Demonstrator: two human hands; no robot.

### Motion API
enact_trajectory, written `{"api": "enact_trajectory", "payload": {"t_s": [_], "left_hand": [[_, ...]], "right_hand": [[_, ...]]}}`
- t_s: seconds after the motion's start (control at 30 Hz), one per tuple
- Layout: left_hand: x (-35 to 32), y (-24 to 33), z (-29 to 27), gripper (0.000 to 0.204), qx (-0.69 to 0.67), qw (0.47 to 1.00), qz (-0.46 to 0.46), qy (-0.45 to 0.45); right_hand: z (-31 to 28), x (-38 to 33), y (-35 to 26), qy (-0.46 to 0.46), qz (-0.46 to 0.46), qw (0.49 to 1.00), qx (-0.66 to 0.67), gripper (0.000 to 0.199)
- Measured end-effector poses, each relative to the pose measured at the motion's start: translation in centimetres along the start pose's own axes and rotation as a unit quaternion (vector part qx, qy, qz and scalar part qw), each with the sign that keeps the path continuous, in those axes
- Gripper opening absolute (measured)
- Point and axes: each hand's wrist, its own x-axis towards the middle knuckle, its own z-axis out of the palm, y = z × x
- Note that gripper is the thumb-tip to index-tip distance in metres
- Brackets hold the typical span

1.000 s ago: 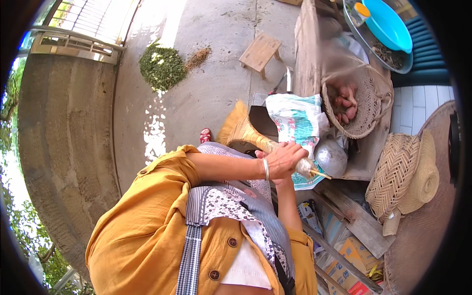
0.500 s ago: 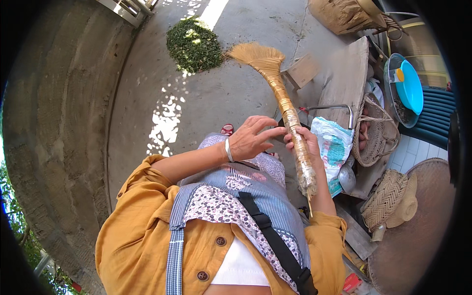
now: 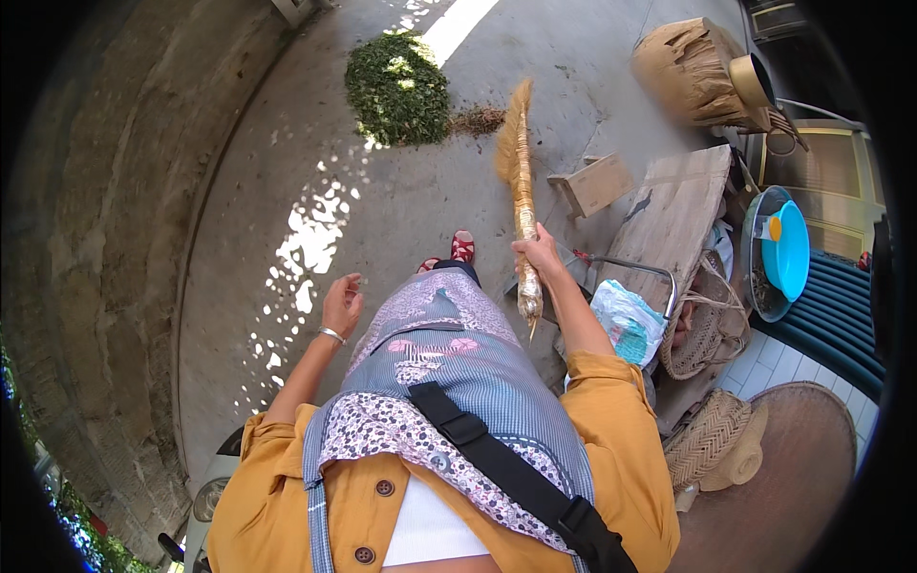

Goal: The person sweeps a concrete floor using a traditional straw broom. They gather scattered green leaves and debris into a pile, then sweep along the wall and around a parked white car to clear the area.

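A straw broom (image 3: 523,196) stands out in front of me, its fan-shaped bristles pointing away. My right hand (image 3: 541,252) is wrapped round its tape-covered handle, whose thin tip points back toward me. On the other side, my left hand (image 3: 342,306) hangs beside my apron with its fingers curled loosely, and no object shows in it. Beyond the bristles lies a heap of green leaves (image 3: 396,88) on the concrete. A small pile of brown debris (image 3: 478,120) lies between that heap and the broom.
To the right stand a small wooden stool (image 3: 594,185) and a wooden bench (image 3: 673,205) with a plastic bag (image 3: 626,320) by it. Farther right are a woven basket (image 3: 702,320) and a blue basin (image 3: 787,250). A rough wall (image 3: 115,220) curves along the left.
My left hand has moved away from the broom handle, down to my left side. The broom has swung to point straighter ahead, bristles turned edge-on, still in my right hand.
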Motion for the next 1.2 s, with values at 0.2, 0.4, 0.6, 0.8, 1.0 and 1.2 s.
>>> {"api": "enact_trajectory", "payload": {"t_s": [0.2, 0.4, 0.6, 0.8, 1.0, 1.2], "left_hand": [[-1.9, -0.1, 1.9, 0.039, -0.008, 0.998, -0.043, 0.039], [-0.6, 3.0, 3.7, 0.042, -0.019, 0.996, -0.079, 0.036], [2.1, 4.3, 4.6, 0.044, 0.005, 0.997, -0.075, 0.002], [4.3, 6.0, 5.6, 0.042, 0.002, 0.998, -0.055, 0.033], [4.1, 5.8, 4.4, 0.043, 0.002, 0.998, -0.056, 0.040], [4.3, 3.2, 2.4, 0.043, -0.016, 0.996, -0.087, 0.033]], "right_hand": [[4.8, 13.9, 1.4, 0.073, 0.076, 0.989, -0.102, 0.050], [9.9, 11.6, -5.1, 0.051, 0.062, 0.985, -0.155, 0.051], [3.9, 12.9, -4.6, -0.049, -0.011, 0.997, -0.055, 0.041], [-1.1, 12.2, -2.4, 0.039, -0.098, 0.978, -0.180, 0.067], [2.7, 15.2, -5.1, 0.026, 0.015, 0.946, -0.323, 0.077], [3.4, 13.1, -6.9, -0.038, -0.079, 0.948, -0.305, 0.081]]}}
